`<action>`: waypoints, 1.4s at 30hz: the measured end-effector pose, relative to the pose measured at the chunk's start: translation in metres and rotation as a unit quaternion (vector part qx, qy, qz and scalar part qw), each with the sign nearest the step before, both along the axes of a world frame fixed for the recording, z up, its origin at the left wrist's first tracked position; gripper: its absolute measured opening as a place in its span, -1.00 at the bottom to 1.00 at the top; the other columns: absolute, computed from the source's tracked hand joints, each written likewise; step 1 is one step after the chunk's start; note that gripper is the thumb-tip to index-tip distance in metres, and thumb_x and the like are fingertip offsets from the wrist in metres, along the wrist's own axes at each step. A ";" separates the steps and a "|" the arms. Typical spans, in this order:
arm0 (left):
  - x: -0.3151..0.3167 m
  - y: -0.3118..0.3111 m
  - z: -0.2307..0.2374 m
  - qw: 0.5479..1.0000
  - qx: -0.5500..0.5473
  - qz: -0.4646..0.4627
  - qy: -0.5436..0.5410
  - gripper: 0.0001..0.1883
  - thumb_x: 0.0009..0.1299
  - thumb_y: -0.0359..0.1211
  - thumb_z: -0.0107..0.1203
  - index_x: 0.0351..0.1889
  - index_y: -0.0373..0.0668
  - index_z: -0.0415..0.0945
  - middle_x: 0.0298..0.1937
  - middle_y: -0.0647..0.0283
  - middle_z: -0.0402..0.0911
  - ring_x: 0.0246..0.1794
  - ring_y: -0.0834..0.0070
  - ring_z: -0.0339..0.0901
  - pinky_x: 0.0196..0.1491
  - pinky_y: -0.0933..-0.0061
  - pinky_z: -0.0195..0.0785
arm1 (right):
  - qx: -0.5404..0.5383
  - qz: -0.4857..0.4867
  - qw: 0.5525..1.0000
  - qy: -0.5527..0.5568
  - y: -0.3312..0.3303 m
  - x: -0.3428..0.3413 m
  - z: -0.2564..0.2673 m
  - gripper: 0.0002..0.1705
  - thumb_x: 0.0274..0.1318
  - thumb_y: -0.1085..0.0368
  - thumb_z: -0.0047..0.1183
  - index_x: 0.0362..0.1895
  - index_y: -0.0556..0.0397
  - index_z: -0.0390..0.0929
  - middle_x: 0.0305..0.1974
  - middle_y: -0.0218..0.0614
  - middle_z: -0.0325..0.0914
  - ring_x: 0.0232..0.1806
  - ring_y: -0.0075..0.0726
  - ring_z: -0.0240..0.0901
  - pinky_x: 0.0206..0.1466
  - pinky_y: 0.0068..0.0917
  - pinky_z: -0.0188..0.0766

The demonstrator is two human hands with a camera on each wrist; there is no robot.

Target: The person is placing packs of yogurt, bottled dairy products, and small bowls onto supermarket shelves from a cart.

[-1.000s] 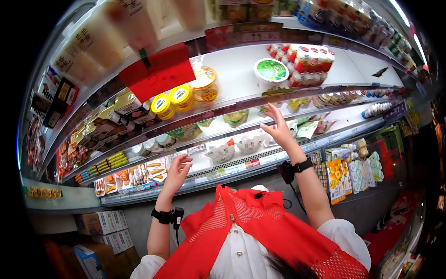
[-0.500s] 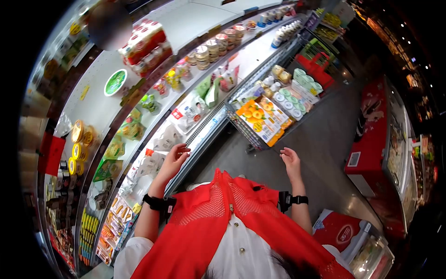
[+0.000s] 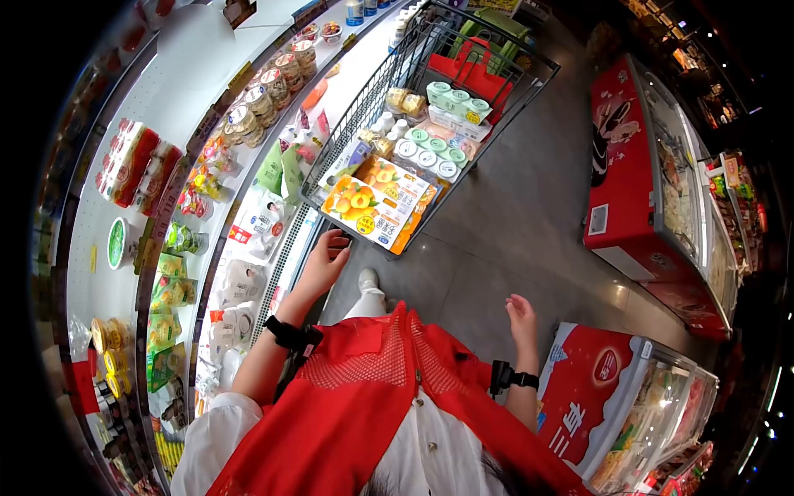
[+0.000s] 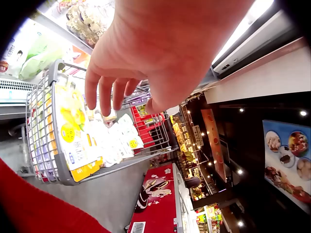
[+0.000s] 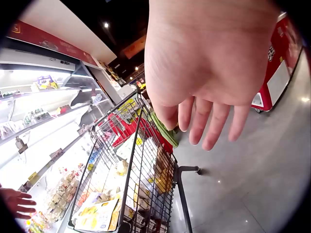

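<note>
My left hand [image 3: 324,266] hangs beside the refrigerated shelf, just short of the shopping cart's near corner, holding nothing. In the left wrist view its fingers are loosely bent and overlap the cart [image 4: 60,162]. My right hand [image 3: 522,324] is out over the floor on the other side, empty, its relaxed fingers pointing down in the right wrist view. Inside the cart, a flat carton with orange fruit pictures [image 3: 354,205] lies nearest me. Behind it are white cups with green lids [image 3: 430,142], small white bottles [image 3: 399,129] and a red bag [image 3: 456,68].
Along the left runs the refrigerated shelf with stacked tubs [image 3: 241,124], white pouches [image 3: 240,283] and a green-lidded tub [image 3: 121,242]. A red chest freezer [image 3: 616,165] stands at the right, with a second red freezer [image 3: 571,388] nearer. Grey floor [image 3: 513,223] lies between.
The view has turned right, from facing the shelf to the cart and freezers. Both hands have come down from their raised position before the shelf; the cart is now closer ahead.
</note>
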State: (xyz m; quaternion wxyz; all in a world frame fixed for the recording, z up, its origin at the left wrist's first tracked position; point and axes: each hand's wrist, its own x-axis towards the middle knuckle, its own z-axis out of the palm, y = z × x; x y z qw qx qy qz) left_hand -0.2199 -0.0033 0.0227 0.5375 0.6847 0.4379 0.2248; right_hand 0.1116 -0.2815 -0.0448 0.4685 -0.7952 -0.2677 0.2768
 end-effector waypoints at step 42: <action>0.317 0.267 -0.239 0.819 -0.291 0.431 0.244 -0.21 0.13 -0.17 0.11 0.19 -0.40 -0.04 0.09 -0.13 0.23 -0.07 0.24 0.38 -0.21 0.30 0.41 | -0.459 0.474 0.740 -0.129 0.477 0.156 -0.123 -0.23 0.07 0.25 -0.24 0.35 0.10 -0.25 0.34 0.22 -0.40 0.24 0.48 -0.11 0.27 0.15 -0.18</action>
